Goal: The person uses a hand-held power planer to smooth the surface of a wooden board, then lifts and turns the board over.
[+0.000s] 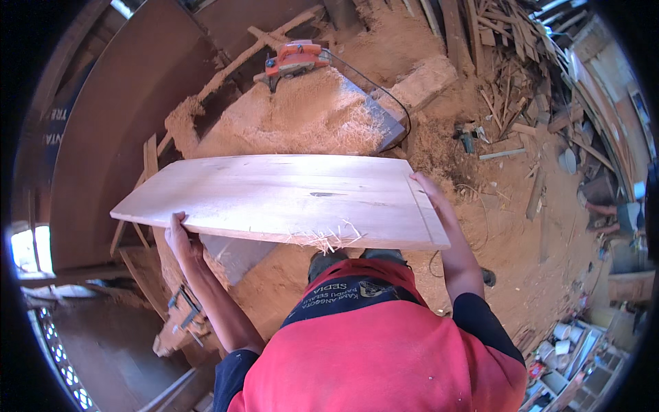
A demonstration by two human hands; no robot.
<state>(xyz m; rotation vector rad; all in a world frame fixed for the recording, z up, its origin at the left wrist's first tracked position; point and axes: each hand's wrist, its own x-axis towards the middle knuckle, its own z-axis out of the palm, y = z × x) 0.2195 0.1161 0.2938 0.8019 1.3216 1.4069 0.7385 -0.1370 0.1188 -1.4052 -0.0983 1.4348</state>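
A wide, pale wooden board (274,196) is held up in front of my body, its long side running left to right. At its near edge on the left, my left hand (180,237) grips it, thumb on top and the other fingers underneath. My right hand (427,185) holds the right end, the fingers partly hidden by the board. Curled wood shavings (328,237) cling to the near edge. Beyond the board, a red electric planer (296,59) rests on a shaving-covered work surface (379,122).
A black cord (374,84) runs from the planer down the right. Scrap wood (511,41) is heaped at the far right. A clamp-like metal tool (187,307) lies at lower left. Containers (563,336) crowd the lower right. Another person's arm (604,209) shows at the right edge.
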